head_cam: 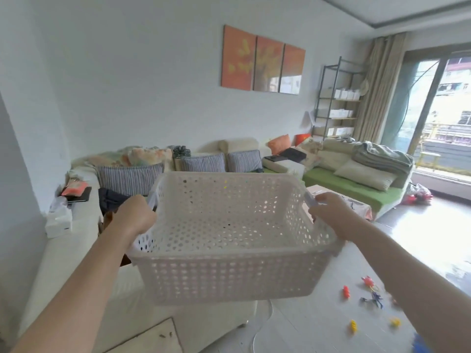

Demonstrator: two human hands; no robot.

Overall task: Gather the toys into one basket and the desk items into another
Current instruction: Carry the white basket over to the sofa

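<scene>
A person holds a white perforated basket (229, 233) in mid-air with both hands, above a white sofa (76, 250) and the pale floor (318, 324) of a living room. The left hand (136, 214) has its grip closed on the basket's left handle, the right hand (331, 212) on the right. The basket is empty (its holes show light through). Small red, yellow and blue toys (369, 299) lie scattered on the floor at lower right.
</scene>
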